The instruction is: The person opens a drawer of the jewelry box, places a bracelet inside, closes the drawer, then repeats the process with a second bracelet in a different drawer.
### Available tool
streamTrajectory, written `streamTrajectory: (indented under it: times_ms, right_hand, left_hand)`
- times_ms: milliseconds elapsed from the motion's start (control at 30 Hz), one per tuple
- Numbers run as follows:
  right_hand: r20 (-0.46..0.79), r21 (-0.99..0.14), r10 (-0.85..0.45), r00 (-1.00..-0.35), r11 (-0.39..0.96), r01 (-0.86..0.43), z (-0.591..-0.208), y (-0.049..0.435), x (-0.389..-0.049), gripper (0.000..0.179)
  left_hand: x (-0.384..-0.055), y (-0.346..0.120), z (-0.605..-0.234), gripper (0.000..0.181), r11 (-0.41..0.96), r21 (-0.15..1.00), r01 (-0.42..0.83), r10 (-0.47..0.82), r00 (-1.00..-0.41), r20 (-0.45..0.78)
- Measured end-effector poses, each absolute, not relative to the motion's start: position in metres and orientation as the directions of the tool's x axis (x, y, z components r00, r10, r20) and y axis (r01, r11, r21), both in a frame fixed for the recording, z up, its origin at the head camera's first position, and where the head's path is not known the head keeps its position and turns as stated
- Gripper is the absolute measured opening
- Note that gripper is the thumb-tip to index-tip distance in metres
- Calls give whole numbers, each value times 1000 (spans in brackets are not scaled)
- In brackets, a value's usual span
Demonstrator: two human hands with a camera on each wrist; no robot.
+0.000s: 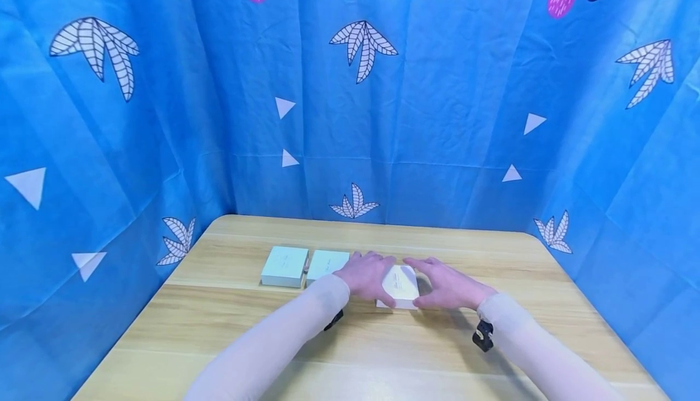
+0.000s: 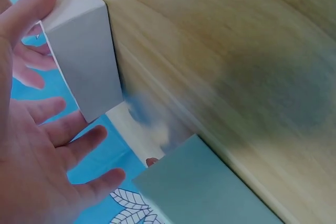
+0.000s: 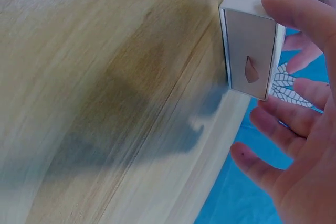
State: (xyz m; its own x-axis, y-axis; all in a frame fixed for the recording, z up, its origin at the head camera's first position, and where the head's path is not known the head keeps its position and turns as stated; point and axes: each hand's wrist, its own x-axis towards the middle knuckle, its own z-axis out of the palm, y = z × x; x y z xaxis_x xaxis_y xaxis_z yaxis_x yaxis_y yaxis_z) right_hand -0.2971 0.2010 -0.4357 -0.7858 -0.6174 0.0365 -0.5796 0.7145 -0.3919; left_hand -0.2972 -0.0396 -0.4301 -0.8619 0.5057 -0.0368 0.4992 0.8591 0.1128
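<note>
A small white box (image 1: 400, 282) with faint lettering on top lies on the table between the two hands. The left hand (image 1: 367, 276) holds its left end, thumb on the near side and index finger at the far edge. At the right end, the right hand (image 1: 451, 285) grips it the same way, with its other fingers spread. In the right wrist view, the box's end panel (image 3: 236, 40) shows a recessed drawer face with a small pinkish-brown tab (image 3: 252, 71). The left wrist view shows a plain end panel (image 2: 86, 61).
Two pale mint boxes stand left of the hands: one farther left (image 1: 284, 265), the other (image 1: 326, 262) partly hidden behind the left hand. A small brownish tab (image 1: 306, 267) shows between them. The wooden table (image 1: 219, 322) is enclosed by blue patterned curtains (image 1: 350, 121).
</note>
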Motion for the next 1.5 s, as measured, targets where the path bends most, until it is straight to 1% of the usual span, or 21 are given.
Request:
streamTrajectory:
  times_ms: [300, 467, 633, 733, 1000, 1267, 1500]
  right_hand:
    - [50, -412, -614, -788, 706, -576, -431, 193, -300, 99]
    - [55, -384, -605, -794, 722, -576, -428, 186, -301, 98]
    - [69, -366, -611, -789, 720, -590, -426, 179, -303, 97]
    - [82, -376, -616, -784, 709, -596, -427, 175, -305, 96]
    - [66, -362, -606, -793, 726, -585, -430, 168, -312, 97]
    - [72, -393, -602, -796, 716, -577, -428, 159, -315, 95]
    - [61, -393, -613, -788, 711, -583, -429, 153, -316, 96]
  left_hand:
    - [-306, -46, -424, 107, 859, 126, 496, 504, -863, -35]
    - [-309, -51, -421, 106, 860, 142, 490, 500, -865, -43]
    - [-310, -56, -418, 104, 867, 162, 471, 485, -872, -62]
    - [-313, -59, -416, 104, 873, 172, 457, 474, -877, -76]
    - [-319, -67, -412, 105, 884, 193, 426, 449, -887, -102]
    - [-320, -74, -407, 104, 891, 247, 381, 420, -898, -132]
    - [-319, -80, -407, 105, 897, 262, 357, 404, -902, -151]
